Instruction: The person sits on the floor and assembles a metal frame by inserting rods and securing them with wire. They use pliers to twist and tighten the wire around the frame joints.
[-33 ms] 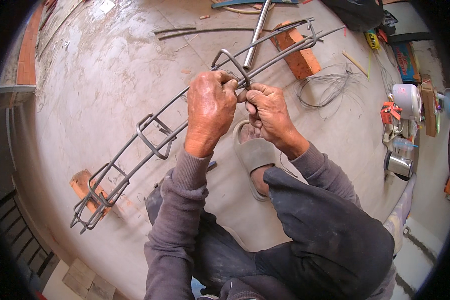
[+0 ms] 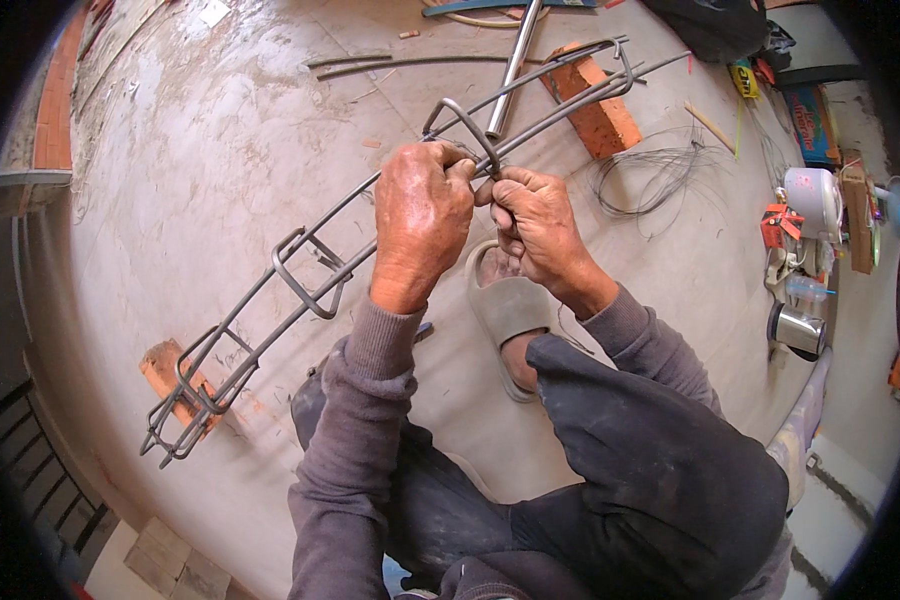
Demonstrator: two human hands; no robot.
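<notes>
While our left hand clamps the rebar cage and our right hand pinches at a stirrup, four stirrups sit on; the cage rests on bricks over the floor.

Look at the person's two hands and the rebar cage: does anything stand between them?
Nothing visible does. The left hand and right hand both already grip the rebar cage at one stirrup, hiding the joint itself.

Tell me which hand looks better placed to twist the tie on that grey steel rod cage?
Probably the right hand: its fingertips pinch at the joint under the bent grey steel stirrup, while the left hand wraps the long grey steel rod cage, steadying it.
</notes>
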